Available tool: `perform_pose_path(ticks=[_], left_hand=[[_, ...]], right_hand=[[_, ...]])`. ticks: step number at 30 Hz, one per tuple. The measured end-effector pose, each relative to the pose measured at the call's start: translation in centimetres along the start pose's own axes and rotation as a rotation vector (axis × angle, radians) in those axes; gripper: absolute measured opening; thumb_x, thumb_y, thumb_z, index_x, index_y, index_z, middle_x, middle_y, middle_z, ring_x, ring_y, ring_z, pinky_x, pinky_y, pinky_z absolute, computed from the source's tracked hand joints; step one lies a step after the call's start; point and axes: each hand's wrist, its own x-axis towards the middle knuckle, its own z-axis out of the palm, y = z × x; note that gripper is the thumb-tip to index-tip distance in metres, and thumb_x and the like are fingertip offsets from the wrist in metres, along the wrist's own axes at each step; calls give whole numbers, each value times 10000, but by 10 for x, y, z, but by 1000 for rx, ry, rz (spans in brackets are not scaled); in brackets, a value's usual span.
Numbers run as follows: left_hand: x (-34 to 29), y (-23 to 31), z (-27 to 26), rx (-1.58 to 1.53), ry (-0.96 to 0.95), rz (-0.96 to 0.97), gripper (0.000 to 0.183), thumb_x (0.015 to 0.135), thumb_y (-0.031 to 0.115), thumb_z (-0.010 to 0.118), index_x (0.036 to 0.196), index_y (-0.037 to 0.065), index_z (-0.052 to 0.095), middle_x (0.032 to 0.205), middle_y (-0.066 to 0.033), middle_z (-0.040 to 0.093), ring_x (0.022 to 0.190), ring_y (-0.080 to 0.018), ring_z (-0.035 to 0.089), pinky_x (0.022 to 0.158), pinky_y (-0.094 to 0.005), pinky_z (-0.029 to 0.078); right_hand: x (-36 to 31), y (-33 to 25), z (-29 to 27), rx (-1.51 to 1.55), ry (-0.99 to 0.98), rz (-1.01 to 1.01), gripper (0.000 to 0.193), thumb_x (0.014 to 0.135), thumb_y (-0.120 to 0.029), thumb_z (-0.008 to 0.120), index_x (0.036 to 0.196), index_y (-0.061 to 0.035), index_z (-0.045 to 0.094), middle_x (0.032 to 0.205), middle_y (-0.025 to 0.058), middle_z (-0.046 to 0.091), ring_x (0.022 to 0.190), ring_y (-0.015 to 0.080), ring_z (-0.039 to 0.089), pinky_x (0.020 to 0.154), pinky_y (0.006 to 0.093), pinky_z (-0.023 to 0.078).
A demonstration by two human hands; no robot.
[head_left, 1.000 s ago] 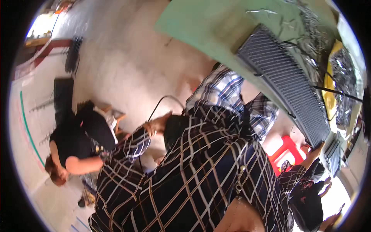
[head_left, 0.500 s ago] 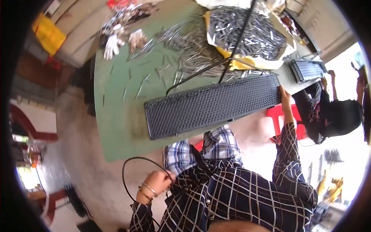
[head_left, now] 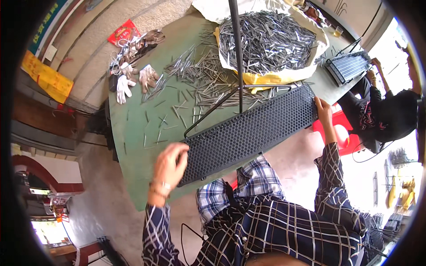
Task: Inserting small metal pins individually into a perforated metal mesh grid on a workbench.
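A long black panel with a honeycomb of holes (head_left: 250,131) lies slanted along the near edge of the green table. My right hand (head_left: 324,113) is closed on its right end, fingers bent over the rim. By the panel's left end is my left hand (head_left: 168,166), fingers bent and thumb apart from them; no held thing shows in it. Whether it touches the panel is hard to see. A bent black rod frame (head_left: 217,103) stands along the panel's far side. Below, beside my plaid shirt, hangs a thin black looped cord (head_left: 183,235).
A large open sack of metal strips (head_left: 270,42) sits beyond the panel, with loose strips (head_left: 199,75) spilled leftward. Gloves (head_left: 124,88) lie at the far left. A dark upright pole (head_left: 236,53) crosses the view. At right, a co-worker's hands (head_left: 375,71) are at a similar panel (head_left: 348,67).
My left hand has risen from beside my waist, where the black cord looped, to the panel's left end. My right hand keeps its hold. The panel is tilted slightly more.
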Motion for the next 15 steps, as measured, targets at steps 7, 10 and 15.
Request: perform_pose_path(ticks=[7,10,15], left_hand=[[100,-103,22,-96,54,-121,241,815,150,621,1025,32,610,1013,-68,622,860,-140,607,698,-263,491],[123,-140,23,-382,29,-290,395,795,187,644,1108,-37,554,1013,-171,624,956,-210,600,810,-306,493],[156,-161,31,-382,-22,-320,436,781,240,664,1115,-18,556,1040,-159,618,972,-215,591,840,-322,477]], right_hand=[[-26,-67,3,-151,168,-519,184,828,-91,599,987,-5,630,985,139,633,858,265,635,770,319,479],[-25,-117,10,8,-38,-400,212,834,-126,608,991,14,631,913,126,653,839,190,632,746,289,477],[18,-162,44,162,-439,-429,255,842,-159,613,1015,29,628,828,81,656,719,104,577,665,247,468]])
